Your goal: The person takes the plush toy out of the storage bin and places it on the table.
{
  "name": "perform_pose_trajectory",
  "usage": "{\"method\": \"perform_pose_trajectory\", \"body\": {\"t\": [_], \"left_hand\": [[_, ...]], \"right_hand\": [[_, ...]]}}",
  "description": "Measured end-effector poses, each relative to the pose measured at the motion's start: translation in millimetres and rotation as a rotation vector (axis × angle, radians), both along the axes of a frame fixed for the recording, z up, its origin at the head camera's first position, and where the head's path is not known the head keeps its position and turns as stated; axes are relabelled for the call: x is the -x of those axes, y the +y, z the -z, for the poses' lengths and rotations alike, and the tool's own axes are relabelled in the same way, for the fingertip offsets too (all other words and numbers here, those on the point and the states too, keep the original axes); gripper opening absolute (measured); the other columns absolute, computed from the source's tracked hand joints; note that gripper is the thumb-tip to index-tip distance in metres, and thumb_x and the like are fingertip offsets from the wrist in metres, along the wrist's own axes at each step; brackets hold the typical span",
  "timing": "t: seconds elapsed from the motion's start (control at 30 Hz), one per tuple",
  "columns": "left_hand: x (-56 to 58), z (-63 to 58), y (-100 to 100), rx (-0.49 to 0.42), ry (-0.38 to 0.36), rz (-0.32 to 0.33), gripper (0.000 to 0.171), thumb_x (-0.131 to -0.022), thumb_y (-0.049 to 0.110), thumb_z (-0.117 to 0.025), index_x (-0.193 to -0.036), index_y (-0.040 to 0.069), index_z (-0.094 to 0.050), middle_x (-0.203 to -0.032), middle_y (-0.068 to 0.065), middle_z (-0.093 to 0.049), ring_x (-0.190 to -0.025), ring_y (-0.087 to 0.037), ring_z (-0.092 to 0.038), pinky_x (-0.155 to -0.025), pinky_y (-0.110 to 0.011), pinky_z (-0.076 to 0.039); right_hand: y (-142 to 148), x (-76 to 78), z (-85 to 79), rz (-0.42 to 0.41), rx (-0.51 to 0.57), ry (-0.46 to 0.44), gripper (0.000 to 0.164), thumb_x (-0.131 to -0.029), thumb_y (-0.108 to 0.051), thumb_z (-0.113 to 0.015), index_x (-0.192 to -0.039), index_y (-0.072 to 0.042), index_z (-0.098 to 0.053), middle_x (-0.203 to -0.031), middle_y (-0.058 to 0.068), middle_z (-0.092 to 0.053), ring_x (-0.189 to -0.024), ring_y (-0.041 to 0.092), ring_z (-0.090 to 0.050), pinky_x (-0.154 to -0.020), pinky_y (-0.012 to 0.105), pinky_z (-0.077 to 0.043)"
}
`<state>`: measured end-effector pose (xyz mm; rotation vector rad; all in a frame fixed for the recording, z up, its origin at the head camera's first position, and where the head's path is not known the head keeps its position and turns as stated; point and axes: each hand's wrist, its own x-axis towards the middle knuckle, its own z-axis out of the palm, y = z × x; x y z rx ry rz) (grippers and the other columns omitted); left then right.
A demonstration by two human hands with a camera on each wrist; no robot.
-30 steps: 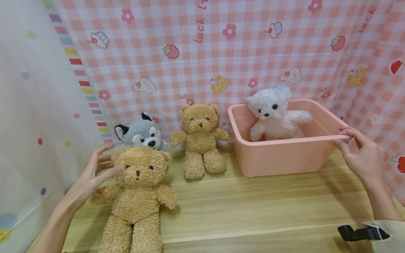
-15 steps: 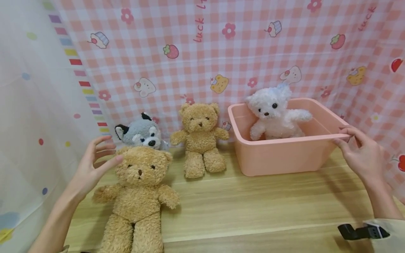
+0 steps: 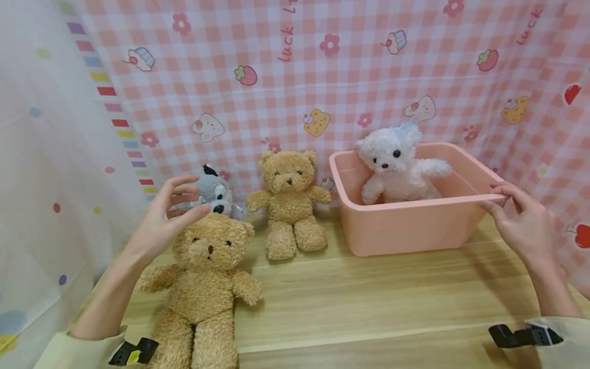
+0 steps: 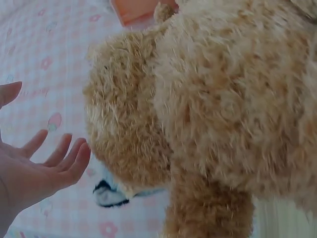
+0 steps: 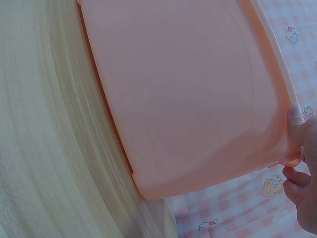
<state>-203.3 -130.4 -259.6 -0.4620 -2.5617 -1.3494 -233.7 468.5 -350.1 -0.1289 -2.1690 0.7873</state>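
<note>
My left hand (image 3: 161, 218) hovers above and beside the head of the large tan teddy bear (image 3: 203, 292), fingers spread and holding nothing. In the left wrist view the hand's fingers are apart from the bear's fur. Behind that bear sits a grey husky plush (image 3: 213, 188), its left side covered by my hand in the head view. With my right hand (image 3: 525, 220) I pinch the front right corner of the pink bin (image 3: 415, 228), thumb in front of the rim. A white plush bear (image 3: 392, 164) sits upright in the bin, one arm stretched out.
A smaller tan teddy bear (image 3: 290, 205) sits against the pink checked cloth (image 3: 295, 92), between the husky and the bin. A white dotted curtain (image 3: 50, 169) hangs at the left. The wooden tabletop (image 3: 359, 302) runs beneath everything.
My left hand has moved away from the large bear's left side, rising and shifting right, over toward the husky. The right hand stays at the bin's corner.
</note>
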Motion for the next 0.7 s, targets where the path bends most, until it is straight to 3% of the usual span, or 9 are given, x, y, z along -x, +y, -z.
{"method": "perform_pose_trajectory", "body": {"t": [0.07, 0.17, 0.23, 0.33, 0.43, 0.53, 0.7], "left_hand": [[5.3, 3.5, 3.9, 0.076, -0.039, 0.050, 0.056, -0.086, 0.039, -0.060, -0.135, 0.025, -0.036, -0.130, -0.011, -0.041, -0.119, -0.029, -0.040, -0.096, -0.053, -0.034], [11.5, 14.6, 6.1, 0.290, -0.069, 0.140, 0.055, -0.085, 0.044, -0.060, -0.132, 0.022, -0.041, -0.135, -0.012, -0.038, -0.122, -0.033, -0.036, -0.094, -0.061, -0.032], [12.8, 22.7, 5.1, 0.436, -0.047, 0.174, 0.060, -0.081, 0.046, -0.064, -0.131, 0.022, -0.044, -0.135, -0.012, -0.037, -0.117, -0.034, -0.040, -0.089, -0.062, -0.036], [11.2, 31.4, 1.8, 0.574, 0.043, 0.144, 0.069, -0.069, 0.046, -0.075, -0.128, 0.023, -0.048, -0.131, -0.009, -0.037, -0.105, -0.031, -0.042, -0.082, -0.059, -0.038], [9.5, 37.3, -3.8, 0.601, 0.090, 0.098, 0.075, -0.060, 0.030, -0.084, -0.126, 0.023, -0.050, -0.125, -0.006, -0.038, -0.101, -0.028, -0.040, -0.080, -0.057, -0.038], [7.6, 41.3, -11.3, 0.597, 0.123, 0.060, 0.078, -0.051, 0.014, -0.083, -0.121, 0.022, -0.051, -0.123, -0.008, -0.038, -0.108, -0.031, -0.035, -0.083, -0.064, -0.034], [2.2, 38.9, -26.3, 0.597, 0.180, 0.048, 0.077, -0.044, 0.006, -0.080, -0.114, 0.020, -0.054, -0.115, -0.008, -0.042, -0.102, -0.031, -0.039, -0.077, -0.057, -0.038]], "right_hand": [[0.6, -0.3, -0.1, -0.010, 0.011, 0.005, 0.032, -0.077, -0.029, -0.074, -0.105, -0.015, -0.067, -0.115, -0.009, -0.061, -0.067, 0.004, -0.039, -0.064, 0.015, -0.027], [0.1, -1.1, -0.6, -0.030, 0.022, 0.004, 0.033, -0.077, -0.029, -0.073, -0.106, -0.015, -0.066, -0.113, -0.014, -0.060, -0.070, 0.002, -0.041, -0.066, 0.016, -0.030], [-1.0, -1.3, -1.0, -0.036, 0.018, 0.004, 0.033, -0.077, -0.029, -0.073, -0.106, -0.015, -0.066, -0.112, -0.013, -0.061, -0.070, 0.001, -0.041, -0.068, 0.016, -0.030], [-1.8, -1.3, -1.5, -0.034, 0.000, 0.005, 0.033, -0.077, -0.031, -0.073, -0.107, -0.017, -0.066, -0.106, -0.023, -0.058, -0.064, 0.001, -0.039, -0.065, 0.018, -0.030], [-1.1, -2.0, -2.3, -0.022, -0.005, 0.010, 0.033, -0.077, -0.032, -0.073, -0.106, -0.018, -0.067, -0.091, -0.034, -0.051, -0.054, 0.008, -0.029, -0.056, 0.025, -0.023], [0.2, -3.2, -3.0, -0.011, -0.014, 0.003, 0.034, -0.077, -0.033, -0.073, -0.107, -0.019, -0.066, -0.079, -0.030, -0.047, -0.052, 0.009, -0.026, -0.052, 0.029, -0.021], [0.8, -3.2, -2.5, -0.013, -0.012, 0.009, 0.035, -0.077, -0.033, -0.073, -0.108, -0.019, -0.066, -0.083, -0.038, -0.043, -0.053, 0.008, -0.028, -0.053, 0.028, -0.022]]}}
